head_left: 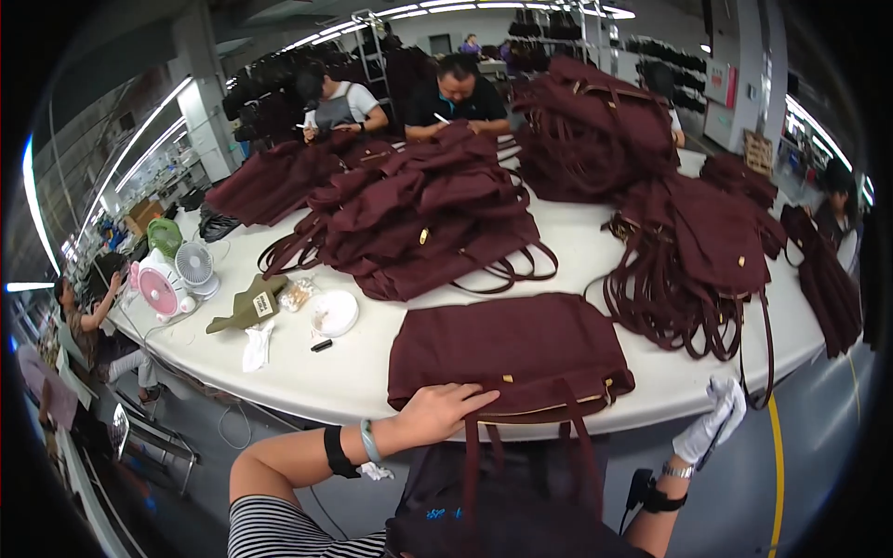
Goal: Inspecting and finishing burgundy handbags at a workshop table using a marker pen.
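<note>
A maroon fabric handbag [507, 349] lies flat on the table in front of me. Its gold-zippered opening faces me, and its straps [579, 432] hang over the near edge. Bare, my left hand [451, 407] rests on the bag's near left part with its fingers stretched out. To the right of the bag, past the table's edge, my right hand [718, 417] is raised in a white glove, its fingers drawn together. A thin dark thing shows along its palm, too small to name.
Heaped maroon bags [423, 209] cover the table's middle, with more piles [688, 232] at right and far right. Small fans [160, 286], an olive cloth [249, 305], a white round dish [334, 313] and a black marker [322, 345] lie left. People [456, 102] work across the table.
</note>
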The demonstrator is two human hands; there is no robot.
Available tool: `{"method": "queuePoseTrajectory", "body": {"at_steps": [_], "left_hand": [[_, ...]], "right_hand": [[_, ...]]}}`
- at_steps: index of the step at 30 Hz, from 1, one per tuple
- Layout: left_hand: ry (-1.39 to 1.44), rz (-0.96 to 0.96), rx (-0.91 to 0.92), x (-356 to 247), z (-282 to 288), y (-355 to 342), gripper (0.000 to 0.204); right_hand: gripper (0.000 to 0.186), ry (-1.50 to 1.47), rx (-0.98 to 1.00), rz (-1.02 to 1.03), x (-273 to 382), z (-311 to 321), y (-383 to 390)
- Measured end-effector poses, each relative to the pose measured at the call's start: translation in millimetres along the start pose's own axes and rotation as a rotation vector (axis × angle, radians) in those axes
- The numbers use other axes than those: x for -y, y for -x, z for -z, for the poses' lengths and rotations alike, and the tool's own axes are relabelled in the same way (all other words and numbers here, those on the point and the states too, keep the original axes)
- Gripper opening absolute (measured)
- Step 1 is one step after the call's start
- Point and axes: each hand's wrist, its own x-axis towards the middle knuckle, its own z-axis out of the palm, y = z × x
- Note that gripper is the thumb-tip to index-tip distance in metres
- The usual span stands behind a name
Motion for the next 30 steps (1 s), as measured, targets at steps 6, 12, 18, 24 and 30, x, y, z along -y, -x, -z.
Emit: {"method": "queuePoseTrajectory", "body": {"at_steps": [6, 12, 18, 24, 30], "left_hand": [[0.394, 0.102, -0.253, 18.3, 81.1, -88.3, 0.019], [0.337, 0.352, -0.527, 84.9, 248.2, -177.5, 0.032], [-0.33, 0.397, -1.015, 166.0, 400.5, -223.5, 0.036], [-0.698, 0.351, -0.795, 250.0, 316.0, -220.7, 0.029], [-0.346, 0.715, -0.382, 312.6, 111.5, -213.9, 0.084]], "right_hand": [[0.035, 0.13, -0.073, 0.047, 1.3, 24.9, -29.3], [0.038, 0.178, -0.104, 0.077, 8.6, 51.1, -46.2], [0.037, 0.26, -0.073, 0.126, 3.5, 37.5, -42.5], [0.018, 0.049, 0.113, 0.023, -0.5, -23.7, 0.7], [0.014, 0.009, 0.269, 0.059, -10.1, -28.9, 39.2]]}}
